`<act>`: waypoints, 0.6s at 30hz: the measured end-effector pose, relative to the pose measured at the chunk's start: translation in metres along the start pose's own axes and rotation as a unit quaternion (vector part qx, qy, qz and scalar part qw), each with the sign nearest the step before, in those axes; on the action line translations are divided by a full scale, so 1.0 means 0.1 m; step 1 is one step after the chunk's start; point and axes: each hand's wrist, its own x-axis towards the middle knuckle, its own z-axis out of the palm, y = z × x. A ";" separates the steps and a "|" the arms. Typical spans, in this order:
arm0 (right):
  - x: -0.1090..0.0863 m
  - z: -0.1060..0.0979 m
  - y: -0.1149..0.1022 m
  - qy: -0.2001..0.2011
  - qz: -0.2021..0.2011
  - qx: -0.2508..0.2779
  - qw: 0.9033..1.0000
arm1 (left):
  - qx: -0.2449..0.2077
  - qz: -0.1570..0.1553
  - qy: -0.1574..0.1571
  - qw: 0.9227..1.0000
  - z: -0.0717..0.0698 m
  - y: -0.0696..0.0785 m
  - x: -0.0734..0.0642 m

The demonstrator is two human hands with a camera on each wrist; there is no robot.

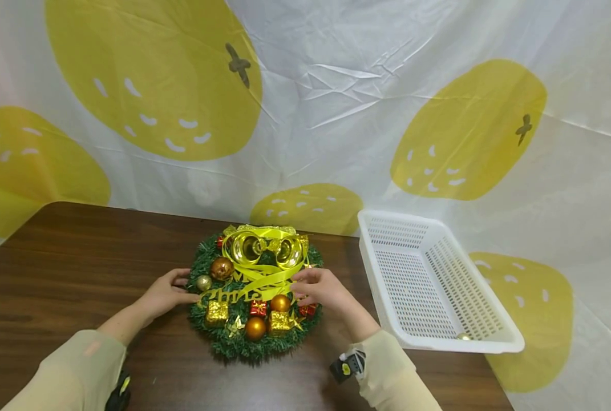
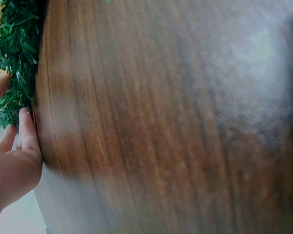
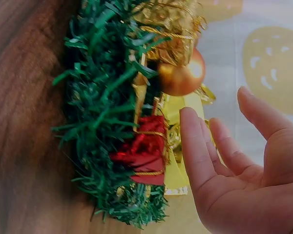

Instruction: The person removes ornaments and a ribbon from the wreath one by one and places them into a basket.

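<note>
A green Christmas wreath (image 1: 254, 351) lies on the table, dressed with gold and orange balls, small red and gold gift boxes, gold lettering, and a yellow ribbon bow (image 1: 266, 279) with two gold bells (image 1: 246, 248). At its left edge, my left hand (image 1: 164, 294) holds the rim, thumb on the upper side and fingers against the outer side. My right hand (image 1: 326, 291) is over the wreath's right part, fingers extended near the ribbon's end. In the right wrist view its fingers (image 3: 198, 151) are spread, beside a red gift box (image 3: 146, 151) and an orange ball (image 3: 183, 73).
A white perforated plastic basket (image 1: 377, 285) stands to the right of the wreath, with a small gold ball (image 1: 463, 337) in its near corner. Behind the brown wooden table (image 1: 79, 274) hangs a white cloth (image 1: 336, 142) printed with yellow fruit.
</note>
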 end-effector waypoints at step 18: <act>0.03 0.22 0.00 -0.027 -0.005 -0.109 0.994 | 0.001 0.009 0.009 1.000 0.01 -0.04 0.02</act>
